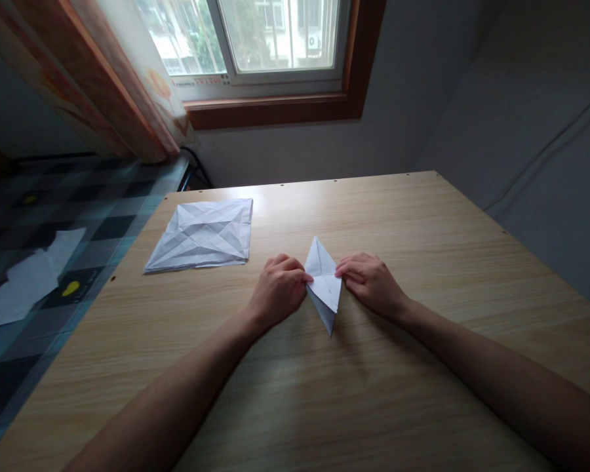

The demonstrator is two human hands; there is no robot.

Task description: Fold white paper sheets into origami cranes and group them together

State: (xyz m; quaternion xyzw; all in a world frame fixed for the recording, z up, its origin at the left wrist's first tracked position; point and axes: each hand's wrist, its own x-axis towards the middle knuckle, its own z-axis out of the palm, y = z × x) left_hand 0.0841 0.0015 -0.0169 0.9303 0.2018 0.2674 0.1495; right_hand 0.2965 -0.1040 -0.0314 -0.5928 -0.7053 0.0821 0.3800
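Note:
A folded sheet of white paper (323,275), shaped like a long diamond, is held between my two hands over the wooden table. Its upper point aims away from me, and two separate flaps part at the lower end. My left hand (282,288) is closed, pinching the diamond's left corner between thumb and fingers. On the other side, my right hand (371,282) pinches the right corner, also closed. Creases run along the middle and across the paper.
A stack of creased white paper sheets (204,233) lies at the table's (423,393) back left. Loose white papers (24,282) rest on a checked cloth (128,203) left of the table. A window (280,39) and curtain (122,78) are behind.

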